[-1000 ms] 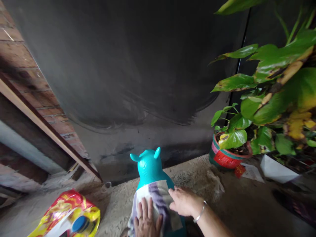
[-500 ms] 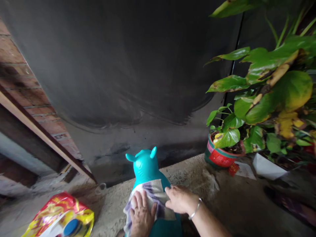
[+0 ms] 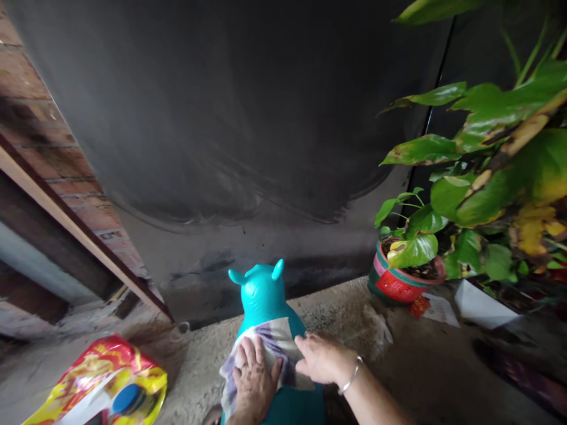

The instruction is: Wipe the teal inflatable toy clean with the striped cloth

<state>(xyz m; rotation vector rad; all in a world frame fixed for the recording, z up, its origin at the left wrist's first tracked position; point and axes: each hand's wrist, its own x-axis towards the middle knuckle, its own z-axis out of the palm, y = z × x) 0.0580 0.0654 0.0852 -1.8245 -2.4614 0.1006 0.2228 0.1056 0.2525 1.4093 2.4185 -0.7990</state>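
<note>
A turquoise rubber animal toy (image 3: 261, 295) with two upright ears stands in front of me, its head toward the dark wall. Draped over its back is a white and purple patterned cloth (image 3: 286, 342). My left hand (image 3: 256, 375) lies flat on the cloth with its fingers stretched out. At the cloth's right edge, my right hand (image 3: 325, 357) has its fingers bent and closed on the fabric against the toy; the fingertips are partly hidden. A silver bangle (image 3: 352, 375) circles the right wrist. The toy's lower body is largely out of view.
A dark smudged panel (image 3: 248, 136) rises right behind the toy. To the left lies a red and yellow plastic bag (image 3: 95, 378) with a blue-capped container (image 3: 126, 399). On the right stand a potted plant (image 3: 405, 283) and a white planter (image 3: 482, 304) on the concrete floor.
The view has shifted slightly. Both hands stay on the cloth in nearly the same places, and the cloth's folds under the left hand look a little different.
</note>
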